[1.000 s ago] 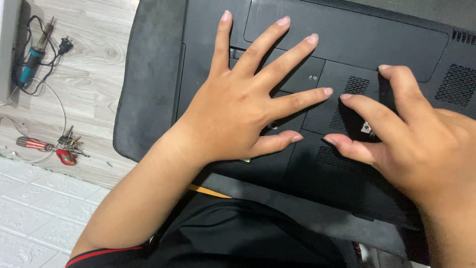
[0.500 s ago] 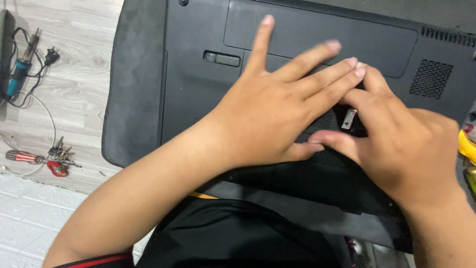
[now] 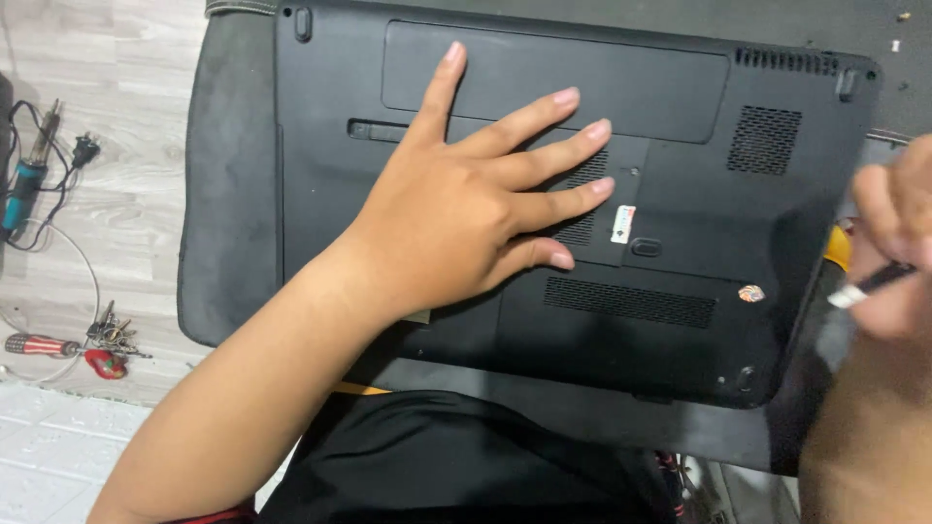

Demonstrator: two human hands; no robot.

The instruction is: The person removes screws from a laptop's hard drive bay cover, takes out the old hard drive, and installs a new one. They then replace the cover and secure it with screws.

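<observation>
**Left hand flat on an upturned laptop**

We see a black laptop lying underside up on a dark mat, which rests on a pale wood-grain floor. Our left hand lies flat on the laptop's base, fingers spread apart. Our right hand, blurred at the right edge, is closed around a thin dark tool. Off left on the floor lie a soldering iron, a red-handled screwdriver and keys.

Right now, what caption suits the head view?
Left hand flat on an upturned black laptop; right hand grips a slim tool.
</observation>
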